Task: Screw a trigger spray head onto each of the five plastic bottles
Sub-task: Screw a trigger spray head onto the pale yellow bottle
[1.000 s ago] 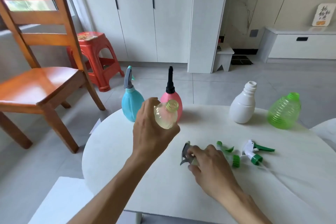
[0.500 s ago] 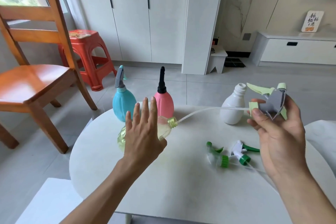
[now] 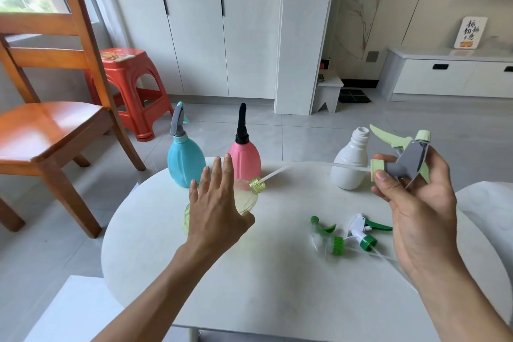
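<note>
White round table [image 3: 277, 286] with bare near half, left hand [image 3: 219, 211] fingers spread against tilted yellow bottle [image 3: 245, 197], right hand [image 3: 416, 203] pinching grey-green spray head [image 3: 408, 159], dip tube [image 3: 305, 168] at bottle mouth, both unchanged from half a second ago, two green spray heads [image 3: 349, 236] near right edge.

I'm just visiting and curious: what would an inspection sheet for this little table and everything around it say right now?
Surface: round white table, bare at the near side.
Job's things: blue bottle and pink bottle stand capped with spray heads; white bottle open-necked; pale yellow bottle tilted, dip tube entering its neck; two green spray heads lie loose.
Clutter: nothing seen.
Hands: left hand with straight fingers against the yellow bottle; right hand holds the grey-green spray head.
Cables: nothing seen.
Surroundings: wooden chair, red stool, white cabinets.
</note>
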`<action>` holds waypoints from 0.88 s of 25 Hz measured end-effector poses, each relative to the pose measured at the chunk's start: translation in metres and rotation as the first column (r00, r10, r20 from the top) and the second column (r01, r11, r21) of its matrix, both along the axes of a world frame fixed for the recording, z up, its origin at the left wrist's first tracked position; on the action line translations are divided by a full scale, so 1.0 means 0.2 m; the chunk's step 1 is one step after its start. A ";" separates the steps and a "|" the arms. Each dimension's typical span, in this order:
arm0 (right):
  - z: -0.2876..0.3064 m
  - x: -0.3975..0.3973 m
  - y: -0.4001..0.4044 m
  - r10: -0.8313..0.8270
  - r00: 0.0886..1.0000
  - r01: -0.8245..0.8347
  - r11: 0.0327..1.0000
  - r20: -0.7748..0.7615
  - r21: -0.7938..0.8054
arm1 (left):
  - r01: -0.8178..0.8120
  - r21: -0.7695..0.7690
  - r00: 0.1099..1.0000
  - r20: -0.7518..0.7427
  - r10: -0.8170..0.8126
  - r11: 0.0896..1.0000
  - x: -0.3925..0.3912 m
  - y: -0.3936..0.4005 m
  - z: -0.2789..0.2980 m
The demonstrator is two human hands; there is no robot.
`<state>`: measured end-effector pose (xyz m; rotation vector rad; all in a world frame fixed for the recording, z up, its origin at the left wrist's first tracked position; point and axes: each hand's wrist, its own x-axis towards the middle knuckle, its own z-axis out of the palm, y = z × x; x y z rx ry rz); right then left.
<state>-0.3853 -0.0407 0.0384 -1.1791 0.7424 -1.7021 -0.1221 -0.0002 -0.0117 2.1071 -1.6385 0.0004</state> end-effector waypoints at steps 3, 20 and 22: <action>-0.04 0.07 0.02 0.092 0.994 -0.092 0.996 -0.051 0.006 | 0.033 -0.020 0.999 -0.033 -0.034 0.999 -0.01 0.01 0.01; -0.17 0.25 0.07 0.442 0.833 -0.438 0.894 -0.334 0.089 | 0.286 -0.019 0.941 0.193 -0.278 0.958 -0.12 0.12 0.03; -0.17 0.24 0.08 0.434 0.827 -0.434 0.897 -0.358 0.083 | 0.293 -0.019 0.943 0.170 -0.286 0.956 -0.12 0.13 0.04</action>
